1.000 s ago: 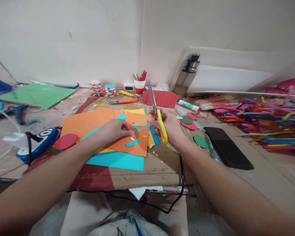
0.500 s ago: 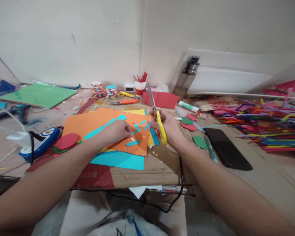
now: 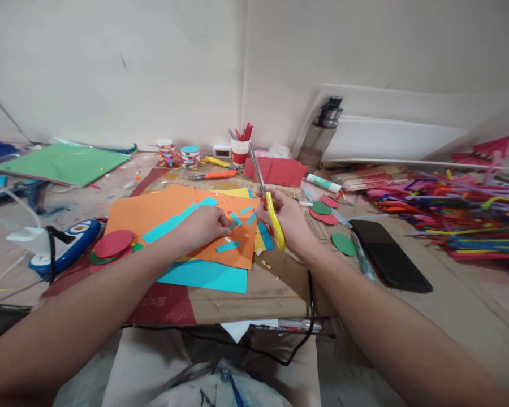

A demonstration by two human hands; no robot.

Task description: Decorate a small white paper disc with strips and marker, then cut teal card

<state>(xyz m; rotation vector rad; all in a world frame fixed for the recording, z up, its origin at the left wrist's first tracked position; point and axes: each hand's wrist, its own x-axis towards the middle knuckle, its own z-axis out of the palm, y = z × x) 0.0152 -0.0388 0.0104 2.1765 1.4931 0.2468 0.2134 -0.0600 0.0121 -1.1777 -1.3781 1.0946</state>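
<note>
My right hand [image 3: 290, 220] is wrapped round yellow-handled scissors [image 3: 275, 217], whose blades point up and away. A small blue paper piece [image 3: 251, 218] shows at its fingertips; whether they grip it I cannot tell. My left hand [image 3: 207, 226] is pinched closed over an orange sheet [image 3: 131, 212], and what its fingertips hold, if anything, cannot be made out. Around the fingers lie several small blue paper strips [image 3: 228, 246]. A longer blue strip [image 3: 178, 217] runs under my left hand, and a blue sheet [image 3: 207, 276] sticks out beneath the orange paper.
Red and green paper circles [image 3: 112, 243] lie at left, with more circles [image 3: 343, 244] near a black phone [image 3: 388, 254]. Pipe cleaners [image 3: 458, 209] fill the right side. At the back stand a bottle [image 3: 318, 138], a pen cup [image 3: 240, 151] and folded red paper [image 3: 275, 171].
The whole view has shifted slightly to the left. My right hand and the scissors have come a little nearer to my left hand, which stays pinched over the orange sheet.
</note>
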